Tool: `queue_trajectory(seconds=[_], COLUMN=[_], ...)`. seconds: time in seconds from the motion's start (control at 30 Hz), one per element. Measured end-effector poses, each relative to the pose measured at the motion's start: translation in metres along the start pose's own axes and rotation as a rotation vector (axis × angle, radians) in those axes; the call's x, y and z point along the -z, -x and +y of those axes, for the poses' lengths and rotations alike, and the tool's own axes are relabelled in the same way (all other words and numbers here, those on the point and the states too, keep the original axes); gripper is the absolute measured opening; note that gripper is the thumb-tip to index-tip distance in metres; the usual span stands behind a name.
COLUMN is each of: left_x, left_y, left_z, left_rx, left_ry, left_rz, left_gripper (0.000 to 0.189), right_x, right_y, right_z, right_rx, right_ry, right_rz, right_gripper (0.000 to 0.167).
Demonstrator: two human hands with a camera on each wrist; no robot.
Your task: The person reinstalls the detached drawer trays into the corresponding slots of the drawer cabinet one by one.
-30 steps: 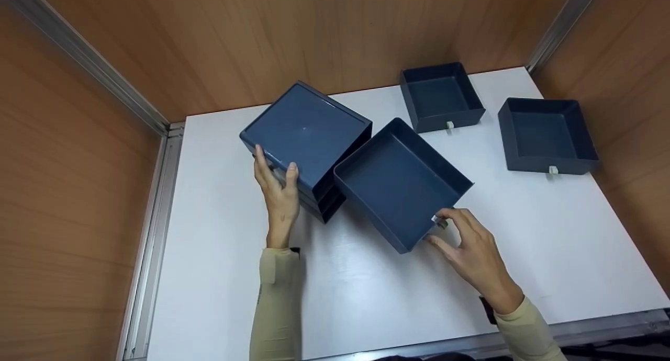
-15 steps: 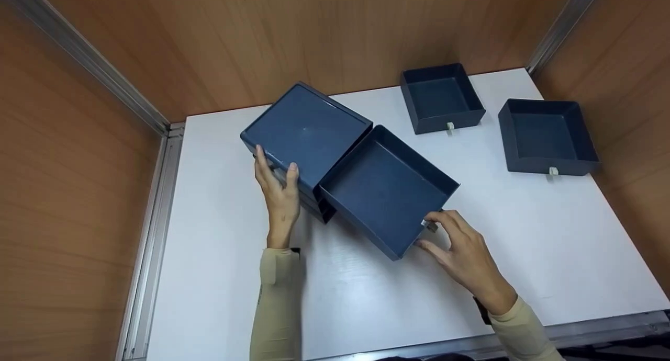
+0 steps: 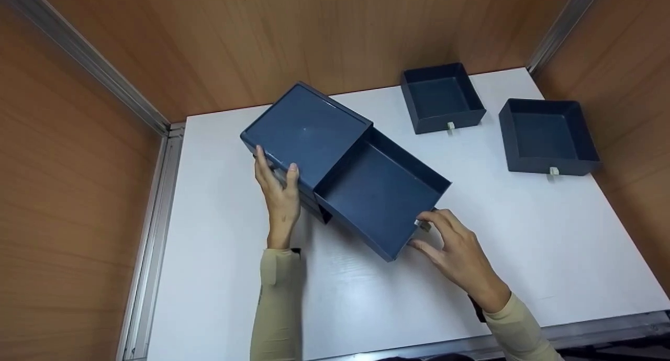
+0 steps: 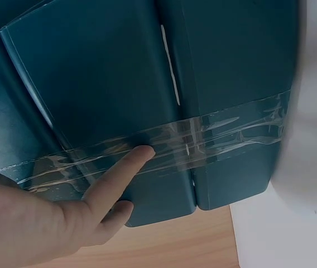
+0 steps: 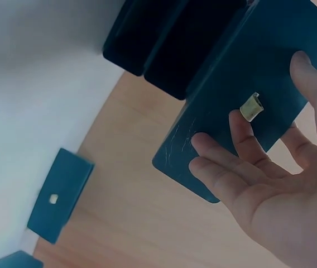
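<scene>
With the left hand (image 3: 280, 204), laying straight fingers along the side of a three-tier blue plastic cabinet (image 3: 306, 131) near the back edge of the white table (image 3: 214, 277); with the right hand (image 3: 460, 251), well apart, gripping the front wall of a shallow square drawer (image 3: 379, 193) around its cream pull tab (image 5: 251, 107). Now feeding the drawer's rear end into the top opening, after holding it outside a second ago, so apparently passing from lining up to sliding in. Showing smooth, faintly glossy panels, scuffs on the drawer front and wrinkled clear tape (image 4: 236, 134) crossing the cabinet's side.
</scene>
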State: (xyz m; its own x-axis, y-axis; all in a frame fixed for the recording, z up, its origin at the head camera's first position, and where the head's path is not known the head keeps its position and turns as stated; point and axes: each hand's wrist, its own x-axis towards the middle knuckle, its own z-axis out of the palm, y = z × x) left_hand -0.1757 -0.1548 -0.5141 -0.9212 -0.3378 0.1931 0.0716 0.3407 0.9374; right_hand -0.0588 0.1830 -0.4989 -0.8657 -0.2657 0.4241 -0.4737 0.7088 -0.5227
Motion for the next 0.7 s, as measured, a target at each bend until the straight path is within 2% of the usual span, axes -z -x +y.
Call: queue_trajectory(seconds=[0.4,0.7], left_x=[-0.001,0.0], left_y=[0.002,0.001], left_z=[-0.003,-0.003], left_rx=[-0.007,-0.021], left_ry=[-0.004,-0.003], left_rz=[-0.007,-0.001], left_gripper=[0.088,0.091], right_x=[-0.011,-0.023], right_y=[-0.016,-0.029], right_z=[0.002,-0.001], right_rx=[0.02,-0.009], right_ry=[-0.019,-0.08], right_rz=[0.006,0.054], right_gripper=[0.059,0.072])
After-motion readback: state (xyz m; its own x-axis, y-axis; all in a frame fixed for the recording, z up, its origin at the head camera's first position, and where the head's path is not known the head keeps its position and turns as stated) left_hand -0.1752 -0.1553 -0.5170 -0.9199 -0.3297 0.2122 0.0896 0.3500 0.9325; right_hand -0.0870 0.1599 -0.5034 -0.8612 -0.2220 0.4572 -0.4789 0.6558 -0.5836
